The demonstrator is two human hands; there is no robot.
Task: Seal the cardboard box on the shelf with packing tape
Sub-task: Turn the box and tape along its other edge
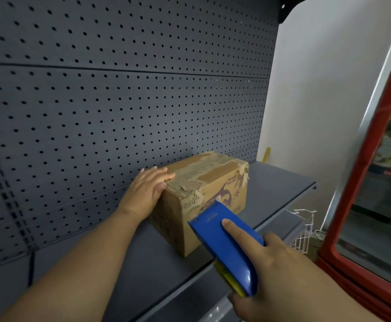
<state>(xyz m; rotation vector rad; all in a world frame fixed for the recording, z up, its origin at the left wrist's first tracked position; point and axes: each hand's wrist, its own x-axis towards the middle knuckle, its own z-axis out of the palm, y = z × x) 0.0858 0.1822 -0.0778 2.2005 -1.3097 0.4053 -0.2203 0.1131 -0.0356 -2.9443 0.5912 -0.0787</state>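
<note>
cardboard box [201, 201] on the grey shelf [271, 194], near the pegboard [120, 101], its top torn and patched with old tape. left hand [145, 191], fingers flat and released, steadies the near top corner. right hand [275, 275] grasps the blue tape dispenser [227, 249]; press its front edge onto the box's side, then draw along the seam.
</note>
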